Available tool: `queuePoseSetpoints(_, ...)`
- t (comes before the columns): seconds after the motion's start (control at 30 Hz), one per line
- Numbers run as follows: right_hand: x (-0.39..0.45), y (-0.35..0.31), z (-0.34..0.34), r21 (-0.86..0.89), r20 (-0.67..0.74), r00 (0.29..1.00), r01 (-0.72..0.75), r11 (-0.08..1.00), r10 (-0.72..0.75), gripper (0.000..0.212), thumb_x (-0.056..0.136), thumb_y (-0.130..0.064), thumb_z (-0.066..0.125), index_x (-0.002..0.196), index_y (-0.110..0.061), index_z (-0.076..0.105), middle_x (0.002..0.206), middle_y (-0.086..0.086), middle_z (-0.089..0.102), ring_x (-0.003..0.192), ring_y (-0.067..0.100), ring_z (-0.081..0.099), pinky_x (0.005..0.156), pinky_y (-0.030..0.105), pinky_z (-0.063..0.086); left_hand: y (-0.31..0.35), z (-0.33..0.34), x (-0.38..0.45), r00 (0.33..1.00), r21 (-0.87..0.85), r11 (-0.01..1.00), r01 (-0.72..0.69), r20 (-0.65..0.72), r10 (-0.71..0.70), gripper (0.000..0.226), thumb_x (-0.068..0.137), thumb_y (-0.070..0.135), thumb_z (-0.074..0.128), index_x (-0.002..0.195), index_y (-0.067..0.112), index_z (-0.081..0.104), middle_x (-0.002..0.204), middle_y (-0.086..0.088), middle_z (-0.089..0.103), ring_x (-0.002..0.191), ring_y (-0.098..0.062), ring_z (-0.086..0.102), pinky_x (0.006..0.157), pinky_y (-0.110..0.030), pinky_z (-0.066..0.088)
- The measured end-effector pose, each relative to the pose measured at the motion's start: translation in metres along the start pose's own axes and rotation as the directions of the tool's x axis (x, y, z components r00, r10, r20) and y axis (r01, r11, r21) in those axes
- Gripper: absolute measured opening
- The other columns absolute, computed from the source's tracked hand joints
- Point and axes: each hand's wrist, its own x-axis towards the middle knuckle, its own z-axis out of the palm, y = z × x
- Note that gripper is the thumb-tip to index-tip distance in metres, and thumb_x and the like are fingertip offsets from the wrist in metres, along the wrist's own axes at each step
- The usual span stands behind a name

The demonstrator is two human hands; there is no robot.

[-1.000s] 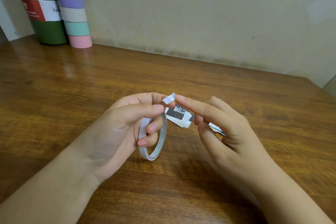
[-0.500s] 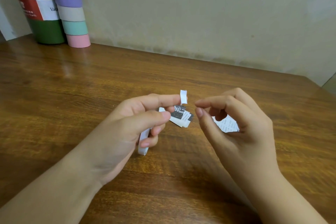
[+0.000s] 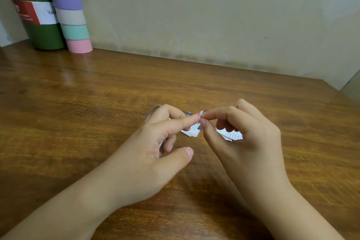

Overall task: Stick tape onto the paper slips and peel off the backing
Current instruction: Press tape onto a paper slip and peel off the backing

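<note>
Two hands meet over the wooden table (image 3: 97, 91) — the left hand (image 3: 155, 154) from seven o'clock, the right hand (image 3: 251, 142) from five o'clock — and between their fingertips stands one small white tape piece (image 3: 200, 116). There are two little bundles of printed paper slips, one bundle under the left fingers (image 3: 191, 130) and one tucked in the right palm (image 3: 231, 135); the slips in each overlap too much to count. At eleven o'clock stand one green bottle (image 3: 37, 15) and one stack of five pastel rolls (image 3: 68, 9) in view, and one tape roll (image 3: 153, 112) peeks out behind the left hand.

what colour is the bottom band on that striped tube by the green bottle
Pink; the striped tube's bottom band shows clearly in the head view.
</note>
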Motion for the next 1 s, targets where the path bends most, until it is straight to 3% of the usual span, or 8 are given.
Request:
queuePoseSetpoints(0.13,-0.001,0.003,0.003,-0.045,0.009,1.000,-0.002,0.999,0.002,0.004,0.078,-0.019,0.070,0.078,-0.015,0.071,0.068,-0.011,0.047,0.063,0.008,0.045,0.059,0.019,0.038,-0.002,0.003,0.000,0.999,0.043,0.999,0.031,0.024,-0.032,0.056,0.075,0.030,0.058,0.128,0.043,0.050,0.095,0.020,0.040,0.072,-0.005,0.043,0.064,-0.013,0.042)
queuePoseSetpoints(0.2,-0.002,0.002,0.003,-0.048,0.011,1.000,-0.028,0.998,0.029,0.004,0.078,-0.019,0.071,0.076,-0.016,0.071,0.065,-0.010,0.050,0.061,0.007,0.044,0.058,0.019,0.038,-0.002,0.005,-0.001,0.999,0.061,0.998,0.022,0.038,-0.024,0.060,0.075,0.028,0.056,0.133,0.041,0.046,0.095,0.024,0.037,0.075,-0.006,0.042,0.068,-0.020,0.047)
queuePoseSetpoints(0.3,-0.002,-0.001,0.004,-0.022,0.029,0.995,-0.100,0.995,0.101,0.004,0.076,-0.022,0.070,0.076,-0.018,0.071,0.064,-0.012,0.056,0.061,0.005,0.046,0.059,0.013,0.037,-0.002,0.006,-0.002,0.999,0.124,0.992,-0.021,0.051,0.014,0.065,0.076,0.028,0.056,0.138,0.039,0.042,0.095,0.032,0.034,0.078,-0.006,0.042,0.076,-0.025,0.048)
queuePoseSetpoints(0.5,-0.003,-0.005,0.002,0.114,0.097,0.967,-0.245,0.963,0.234,0.005,0.073,-0.022,0.068,0.076,-0.021,0.073,0.064,-0.010,0.065,0.065,0.008,0.058,0.060,0.016,0.045,-0.003,0.005,-0.001,0.998,0.216,0.975,-0.051,0.050,0.041,0.063,0.075,0.036,0.054,0.137,0.041,0.044,0.104,0.027,0.035,0.082,-0.010,0.045,0.070,-0.023,0.047)
queuePoseSetpoints(0.67,-0.002,-0.008,0.000,0.217,0.173,0.929,-0.360,0.907,0.327,0.003,0.075,-0.020,0.073,0.072,-0.022,0.072,0.066,-0.008,0.065,0.061,0.008,0.058,0.059,0.015,0.045,-0.001,0.003,-0.001,0.999,0.173,0.985,-0.027,0.032,0.022,0.059,0.075,0.026,0.056,0.131,0.042,0.051,0.100,0.023,0.038,0.079,-0.011,0.044,0.070,-0.025,0.048)
queuePoseSetpoints(0.77,-0.001,-0.010,-0.004,0.277,0.230,0.905,-0.413,0.867,0.358,0.015,0.076,-0.011,0.075,0.069,-0.024,0.071,0.065,-0.005,0.065,0.060,0.011,0.056,0.056,0.013,0.043,0.000,0.002,0.000,1.000,0.123,0.992,-0.002,0.028,-0.001,0.055,0.075,0.023,0.057,0.126,0.043,0.054,0.098,0.021,0.040,0.074,-0.010,0.044,0.067,-0.021,0.049)
queuePoseSetpoints(1.0,0.003,-0.012,-0.007,0.296,0.272,0.896,-0.426,0.855,0.352,0.019,0.076,-0.011,0.074,0.066,-0.027,0.069,0.066,-0.006,0.066,0.060,0.014,0.057,0.055,0.013,0.044,0.003,-0.002,0.002,0.999,0.017,0.999,0.043,0.028,-0.043,0.051,0.073,0.019,0.057,0.119,0.041,0.060,0.091,0.017,0.045,0.066,-0.007,0.043,0.064,-0.012,0.041)
